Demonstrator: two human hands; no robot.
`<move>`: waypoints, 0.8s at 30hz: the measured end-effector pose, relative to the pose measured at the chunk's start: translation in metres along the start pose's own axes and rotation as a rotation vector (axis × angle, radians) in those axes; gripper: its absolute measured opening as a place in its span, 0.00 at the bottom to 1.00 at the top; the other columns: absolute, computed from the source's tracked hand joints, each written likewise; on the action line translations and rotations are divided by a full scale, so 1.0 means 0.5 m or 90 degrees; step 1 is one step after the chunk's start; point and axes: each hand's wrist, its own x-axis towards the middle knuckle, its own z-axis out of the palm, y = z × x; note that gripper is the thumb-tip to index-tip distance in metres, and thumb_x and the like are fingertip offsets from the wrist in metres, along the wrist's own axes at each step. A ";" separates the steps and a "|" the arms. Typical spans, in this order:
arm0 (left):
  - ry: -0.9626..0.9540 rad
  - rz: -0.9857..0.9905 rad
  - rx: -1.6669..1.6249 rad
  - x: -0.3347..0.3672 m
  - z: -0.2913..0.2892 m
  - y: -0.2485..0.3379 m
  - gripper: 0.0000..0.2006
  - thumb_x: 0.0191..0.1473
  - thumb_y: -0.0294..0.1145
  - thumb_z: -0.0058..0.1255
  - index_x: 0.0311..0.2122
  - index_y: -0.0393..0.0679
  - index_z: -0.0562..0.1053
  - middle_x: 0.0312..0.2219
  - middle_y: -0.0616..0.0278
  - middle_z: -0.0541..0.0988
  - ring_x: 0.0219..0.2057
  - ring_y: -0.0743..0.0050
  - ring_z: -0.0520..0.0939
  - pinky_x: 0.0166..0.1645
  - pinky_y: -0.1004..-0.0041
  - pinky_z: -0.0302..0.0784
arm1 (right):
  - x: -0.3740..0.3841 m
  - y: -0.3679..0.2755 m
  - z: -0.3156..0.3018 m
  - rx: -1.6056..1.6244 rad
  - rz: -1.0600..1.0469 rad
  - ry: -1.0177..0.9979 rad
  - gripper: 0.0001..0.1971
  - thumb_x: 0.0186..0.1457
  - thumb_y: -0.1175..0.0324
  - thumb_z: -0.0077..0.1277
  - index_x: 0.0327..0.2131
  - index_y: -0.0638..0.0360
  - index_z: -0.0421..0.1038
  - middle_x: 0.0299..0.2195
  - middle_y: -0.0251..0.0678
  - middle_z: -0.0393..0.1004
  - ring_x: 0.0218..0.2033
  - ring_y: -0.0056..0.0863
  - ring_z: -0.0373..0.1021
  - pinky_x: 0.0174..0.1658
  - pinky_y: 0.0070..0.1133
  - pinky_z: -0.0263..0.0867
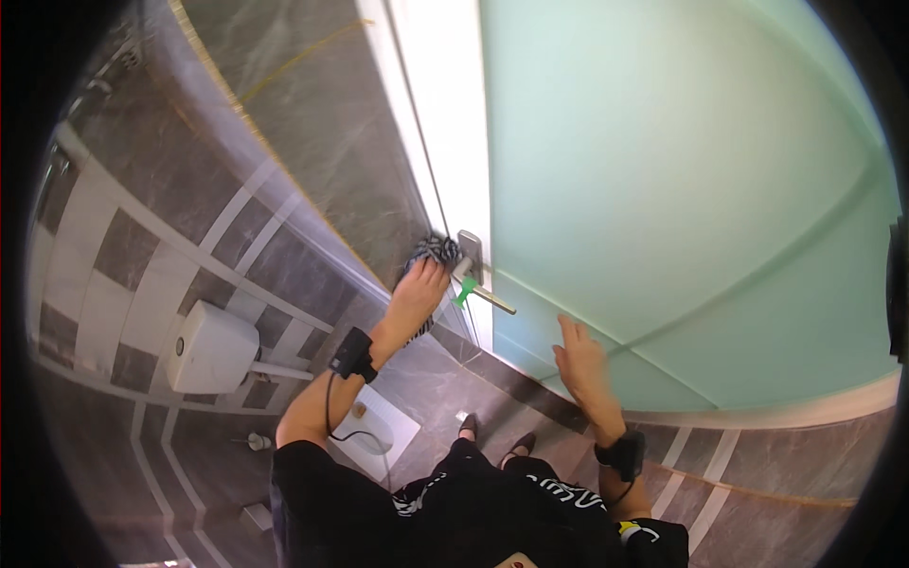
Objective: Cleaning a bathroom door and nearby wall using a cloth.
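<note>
My left hand (421,289) is closed on a dark grey and white striped cloth (437,250), pressed against the edge of the white door frame (462,142). Part of the cloth hangs below my wrist. Right beside it is the metal door handle (494,302) with its upright plate, and a bright green piece (464,292) is fixed on the handle's base. My right hand (581,367) is raised in front of the pale green frosted panel (682,208) of the door, its fingers stretched out and holding nothing. Whether it touches the panel I cannot tell.
A white cistern (213,348) hangs on the tiled wall at the left, with a pipe running toward a squat toilet (402,428) set in the floor. A clear curtain or screen with a gold edge (256,128) stands at the upper left. My feet are near the door's threshold.
</note>
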 end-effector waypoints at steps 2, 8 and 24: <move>0.050 0.017 0.041 -0.006 0.076 0.047 0.21 0.48 0.33 0.43 0.47 0.33 0.69 0.45 0.50 0.73 0.50 0.54 0.71 0.58 0.60 0.61 | -0.038 0.032 -0.015 0.000 0.033 -0.007 0.26 0.50 0.70 0.54 0.53 0.55 0.61 0.40 0.46 0.69 0.34 0.49 0.70 0.36 0.38 0.67; 0.006 0.109 -0.020 -0.062 0.336 0.168 0.14 0.48 0.32 0.44 0.39 0.37 0.73 0.38 0.52 0.75 0.45 0.57 0.73 0.55 0.63 0.64 | -0.099 0.070 -0.006 -0.021 0.020 -0.032 0.18 0.49 0.69 0.53 0.45 0.57 0.66 0.33 0.44 0.71 0.31 0.48 0.70 0.35 0.37 0.67; 0.190 0.082 -0.009 0.063 -0.336 -0.274 0.07 0.44 0.31 0.49 0.32 0.47 0.71 0.31 0.62 0.73 0.43 0.64 0.73 0.56 0.61 0.65 | -0.076 0.000 -0.036 -0.022 -0.136 -0.017 0.12 0.50 0.69 0.53 0.40 0.56 0.69 0.30 0.42 0.71 0.32 0.46 0.70 0.34 0.36 0.67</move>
